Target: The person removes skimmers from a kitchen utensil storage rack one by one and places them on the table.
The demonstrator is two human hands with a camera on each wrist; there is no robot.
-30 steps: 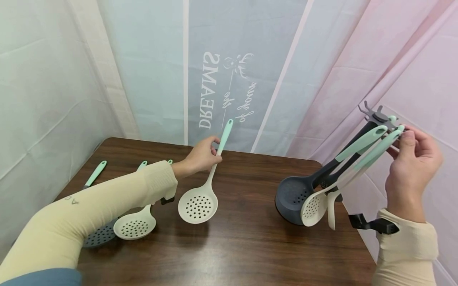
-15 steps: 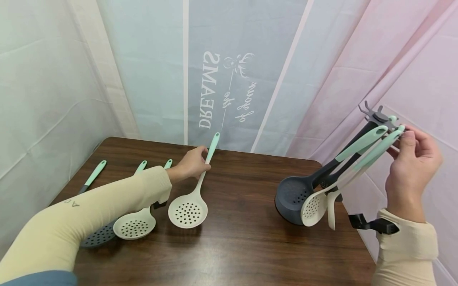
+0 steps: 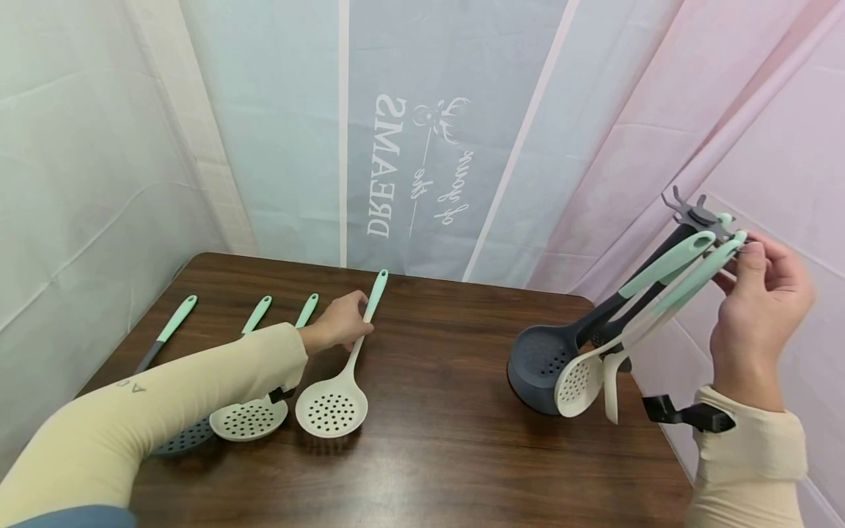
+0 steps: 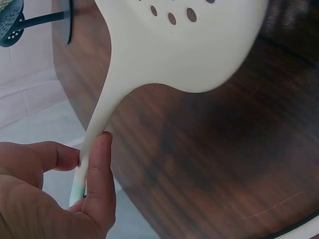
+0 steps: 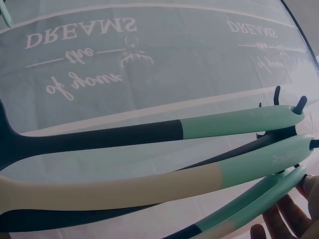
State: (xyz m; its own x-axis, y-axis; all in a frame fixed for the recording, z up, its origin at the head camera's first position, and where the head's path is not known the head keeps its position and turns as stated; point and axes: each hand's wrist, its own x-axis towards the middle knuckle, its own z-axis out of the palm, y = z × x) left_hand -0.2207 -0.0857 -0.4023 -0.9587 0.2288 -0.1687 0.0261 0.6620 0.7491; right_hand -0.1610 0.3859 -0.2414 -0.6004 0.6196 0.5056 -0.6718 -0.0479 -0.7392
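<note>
While left fingers (image 4: 102,174) pinch a white skimmer (image 3: 332,408), arm (image 3: 198,392) outstretched, raised right fingers (image 3: 751,268) hold a rack (image 3: 698,214)

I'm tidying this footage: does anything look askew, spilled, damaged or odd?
Yes: the lettering on the curtain behind the table looks mirrored and runs sideways in the head view. No spill shows, and the spoon in the left hand shows no damage.
</note>
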